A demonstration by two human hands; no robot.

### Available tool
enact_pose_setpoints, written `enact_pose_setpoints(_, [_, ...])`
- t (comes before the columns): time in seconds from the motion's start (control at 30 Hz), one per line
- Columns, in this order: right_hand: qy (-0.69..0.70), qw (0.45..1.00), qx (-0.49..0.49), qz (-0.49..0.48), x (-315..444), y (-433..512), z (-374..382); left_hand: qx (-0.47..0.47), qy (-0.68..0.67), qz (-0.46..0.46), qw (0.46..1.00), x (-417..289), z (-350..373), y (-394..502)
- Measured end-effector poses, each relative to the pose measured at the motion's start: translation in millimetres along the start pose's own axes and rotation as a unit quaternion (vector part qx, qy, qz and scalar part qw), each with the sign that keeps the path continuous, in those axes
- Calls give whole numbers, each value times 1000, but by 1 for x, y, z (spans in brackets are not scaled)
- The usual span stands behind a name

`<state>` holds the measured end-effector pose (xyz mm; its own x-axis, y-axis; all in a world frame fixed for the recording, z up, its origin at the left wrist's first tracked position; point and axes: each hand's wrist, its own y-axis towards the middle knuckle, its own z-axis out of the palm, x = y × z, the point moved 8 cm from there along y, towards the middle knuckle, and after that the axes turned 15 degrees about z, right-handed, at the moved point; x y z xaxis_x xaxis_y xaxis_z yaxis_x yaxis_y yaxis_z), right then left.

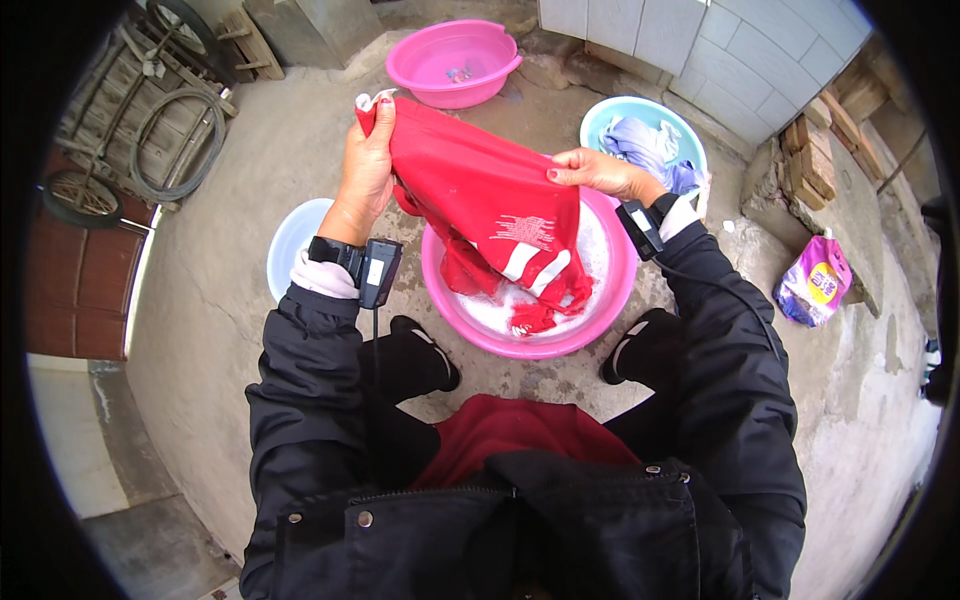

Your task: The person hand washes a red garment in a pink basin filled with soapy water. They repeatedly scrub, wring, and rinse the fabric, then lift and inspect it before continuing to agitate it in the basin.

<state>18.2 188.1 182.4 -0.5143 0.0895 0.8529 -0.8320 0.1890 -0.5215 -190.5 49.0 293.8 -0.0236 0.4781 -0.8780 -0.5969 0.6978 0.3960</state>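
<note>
Stretched between both hands is a wet red garment (480, 165) with white stripes and white print. My left hand (367, 161) grips its upper corner, where a whitish edge shows above the thumb. With thumb and fingers, my right hand (596, 171) pinches the garment's other side. The lower part hangs into a pink plastic basin (531, 346) of soapy water, where more red cloth lies in the suds (487, 311). This basin stands on the ground between my feet. Folds of the garment hide part of the water.
A second pink basin (450, 97) with small items stands farther off. At the right, a light-blue basin (592, 120) holds clothes (637, 139); a pale-blue basin (285, 240) is left. A purple detergent bag (816, 281), bricks (810, 161) and a wooden cart (105, 97) are around the concrete floor.
</note>
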Motion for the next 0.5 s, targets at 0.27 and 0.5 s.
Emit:
enact_pose_setpoints(0.27, [-92, 978, -64, -174, 97, -32, 33, 190, 48, 13, 981, -9, 46, -16])
enact_pose_setpoints(0.5, [-63, 981, -36, -180, 87, -13, 35, 245, 236, -6, 940, -2, 64, -30])
